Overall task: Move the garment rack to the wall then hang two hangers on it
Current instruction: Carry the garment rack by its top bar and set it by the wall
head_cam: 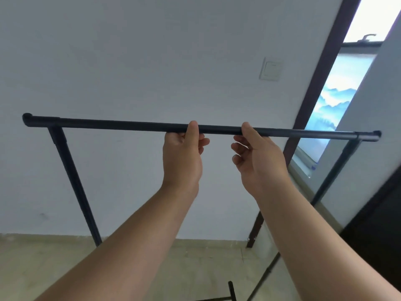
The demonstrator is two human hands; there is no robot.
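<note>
The black garment rack [108,124] stands before a white wall, its top bar running across the middle of the view. One upright drops from the bar's left end, another from its right end. My left hand [184,153] has its thumb over the bar near the middle, fingers curled loosely just below it. My right hand [256,155] sits a little to the right, thumb on the bar, fingers loosely curled underneath. No hangers are in view and the bar carries nothing.
A white wall [130,61] with a light switch [271,69] lies right behind the rack. A dark door frame [321,83] and an opening with a blue landscape picture [334,105] are at right. Light floor [65,257] runs below.
</note>
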